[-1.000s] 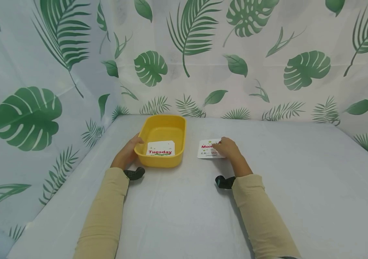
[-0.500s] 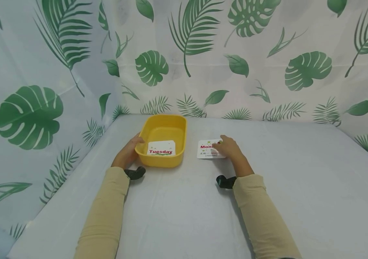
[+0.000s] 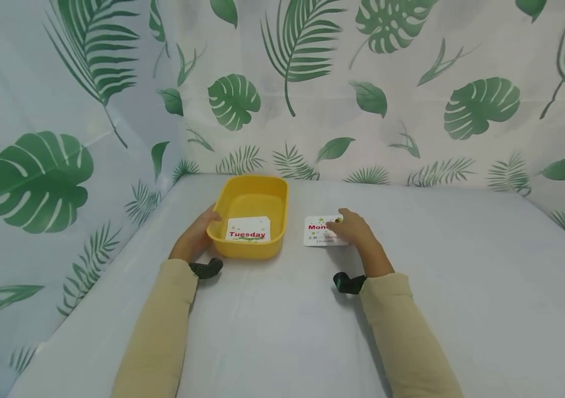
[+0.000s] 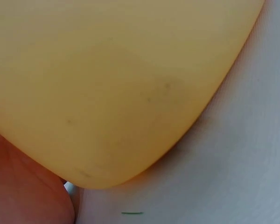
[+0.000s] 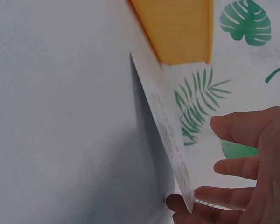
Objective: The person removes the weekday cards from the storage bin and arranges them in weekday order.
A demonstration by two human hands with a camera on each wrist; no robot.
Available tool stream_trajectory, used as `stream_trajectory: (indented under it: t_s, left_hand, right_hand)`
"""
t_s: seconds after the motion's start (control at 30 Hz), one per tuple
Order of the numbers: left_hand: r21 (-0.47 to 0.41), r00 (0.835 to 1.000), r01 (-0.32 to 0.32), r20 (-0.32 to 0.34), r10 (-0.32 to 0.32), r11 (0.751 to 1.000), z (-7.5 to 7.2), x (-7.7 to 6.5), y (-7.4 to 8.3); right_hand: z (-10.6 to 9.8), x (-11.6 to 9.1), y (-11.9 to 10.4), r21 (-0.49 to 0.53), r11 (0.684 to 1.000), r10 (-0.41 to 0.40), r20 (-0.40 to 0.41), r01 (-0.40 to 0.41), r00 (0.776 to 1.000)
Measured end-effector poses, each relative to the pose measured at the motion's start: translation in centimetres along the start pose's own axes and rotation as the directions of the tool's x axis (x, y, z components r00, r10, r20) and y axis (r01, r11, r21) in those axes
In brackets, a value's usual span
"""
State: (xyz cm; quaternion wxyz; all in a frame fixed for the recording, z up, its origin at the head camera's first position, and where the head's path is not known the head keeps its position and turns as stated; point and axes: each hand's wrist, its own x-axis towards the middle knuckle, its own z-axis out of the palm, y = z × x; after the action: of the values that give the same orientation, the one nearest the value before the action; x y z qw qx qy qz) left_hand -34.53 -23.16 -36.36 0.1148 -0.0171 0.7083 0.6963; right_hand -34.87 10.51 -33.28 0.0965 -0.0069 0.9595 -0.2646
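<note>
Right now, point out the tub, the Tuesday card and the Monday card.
Tub (image 3: 253, 204), head view: bare floor.
Tuesday card (image 3: 248, 227), head view: near its middle.
Monday card (image 3: 318, 232), head view: left part.

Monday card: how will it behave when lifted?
The Monday card is probably fairly stiff: its edge looks straight in the right wrist view. It looks thin, so likely light. Being flat, it may slide rather than roll if pushed.

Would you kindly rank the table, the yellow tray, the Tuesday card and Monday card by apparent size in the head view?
Table
Yellow tray
Tuesday card and Monday card: too alike to rank, the right hand partly covering the latter.
</note>
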Motion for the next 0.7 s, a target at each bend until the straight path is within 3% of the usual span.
stream_trajectory:
  t_s: [0.27,0.47,0.57,0.7]
  left_hand:
    - [-0.02,0.996,-0.055,0.062,0.057,0.998,-0.6,0.4,0.2]
    - [0.002,0.996,-0.019,0.083,0.019,1.0,-0.7,0.4,-0.5]
    - [-0.011,0.998,-0.005,0.069,0.005,1.0,-0.8,0.2,-0.8]
    - [-0.039,0.998,0.015,0.057,-0.013,0.999,-0.7,0.2,-1.1]
  right_hand:
    - [-0.1,0.9,-1.4,-0.047,0.999,0.009,-0.003,-0.009,1.0]
    - [0.3,0.8,-3.0,-0.18,0.981,0.058,-0.06,-0.068,0.997]
    - [0.6,0.7,-4.6,-0.215,0.976,0.007,-0.1,-0.029,0.995]
    - [1.5,0.7,-7.1,-0.242,0.959,-0.177,-0.118,0.144,0.977]
